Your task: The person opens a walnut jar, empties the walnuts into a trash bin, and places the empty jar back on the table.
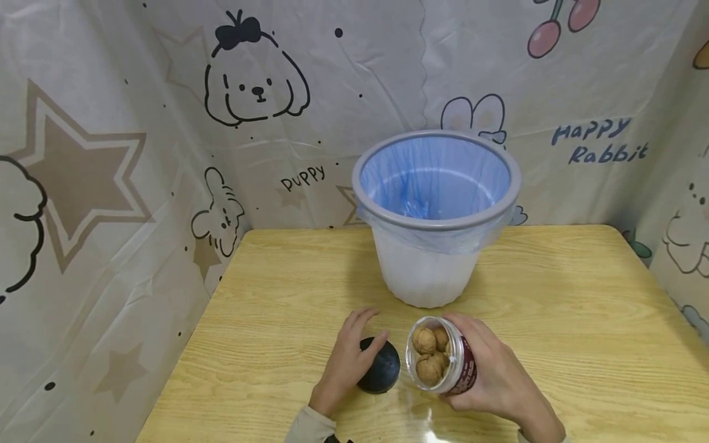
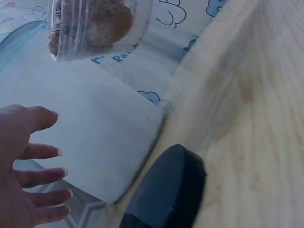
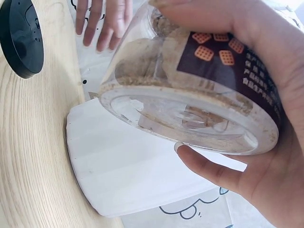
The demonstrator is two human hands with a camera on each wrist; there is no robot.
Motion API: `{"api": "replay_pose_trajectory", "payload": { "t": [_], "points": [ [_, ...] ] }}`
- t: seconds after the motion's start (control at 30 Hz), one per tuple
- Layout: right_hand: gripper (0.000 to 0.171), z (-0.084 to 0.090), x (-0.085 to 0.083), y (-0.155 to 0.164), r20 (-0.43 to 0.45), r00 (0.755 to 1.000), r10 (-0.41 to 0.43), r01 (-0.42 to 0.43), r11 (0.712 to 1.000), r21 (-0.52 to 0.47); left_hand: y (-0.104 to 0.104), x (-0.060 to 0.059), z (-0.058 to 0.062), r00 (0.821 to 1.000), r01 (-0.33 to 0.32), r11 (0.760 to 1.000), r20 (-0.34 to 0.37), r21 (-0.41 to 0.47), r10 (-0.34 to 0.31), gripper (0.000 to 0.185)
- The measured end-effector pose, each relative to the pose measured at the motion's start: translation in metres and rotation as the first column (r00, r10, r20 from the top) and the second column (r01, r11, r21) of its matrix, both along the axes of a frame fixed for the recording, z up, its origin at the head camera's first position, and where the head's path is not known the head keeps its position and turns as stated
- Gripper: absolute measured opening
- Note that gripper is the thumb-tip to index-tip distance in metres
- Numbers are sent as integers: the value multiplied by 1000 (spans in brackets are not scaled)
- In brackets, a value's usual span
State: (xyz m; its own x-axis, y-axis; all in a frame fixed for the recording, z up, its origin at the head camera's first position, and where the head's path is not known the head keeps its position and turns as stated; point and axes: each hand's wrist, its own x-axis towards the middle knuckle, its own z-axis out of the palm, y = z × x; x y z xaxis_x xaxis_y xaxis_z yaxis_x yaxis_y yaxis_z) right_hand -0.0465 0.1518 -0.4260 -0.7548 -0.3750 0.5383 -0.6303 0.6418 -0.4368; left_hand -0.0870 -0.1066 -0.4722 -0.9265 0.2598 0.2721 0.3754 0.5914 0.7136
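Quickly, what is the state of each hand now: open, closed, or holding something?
Left hand: open, fingers straight, over the black lid on the table.
Right hand: closed around the tilted clear jar of walnuts.

Bin (image 1: 426, 271) blocks ahead; bare table (image 1: 581, 320) rightward.

It was a makeshift recording booth: cartoon-printed sheets (image 1: 111, 154) walled in a small wooden table (image 1: 581, 320) bearing a lined bin (image 1: 437, 246).
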Motion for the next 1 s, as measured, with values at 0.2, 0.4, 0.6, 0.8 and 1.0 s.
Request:
{"api": "replay_pose_trajectory", "payload": {
  "t": [0.2,0.4,0.6,0.8,1.0],
  "points": [
    [111,-1,1,0,4,1000,-3,3,1000,0,1,-10,14,993,-18,999,-115,27,21,41],
    [112,-1,2,-2,0,1000,0,0,1000,-11,0,-24,34,983,-32,999,-178,42,39,42],
    [112,1,4,-4,0,1000,-5,5,999,-34,-3,-37,53,964,-17,998,-263,63,33,38],
    [111,1,4,-3,5,1000,-11,11,999,-34,-6,-43,69,957,-17,997,-287,74,37,37],
    [112,1,4,-2,7,1000,-12,12,999,-35,-7,-48,82,950,-21,995,-309,97,50,37]
  ]
}}
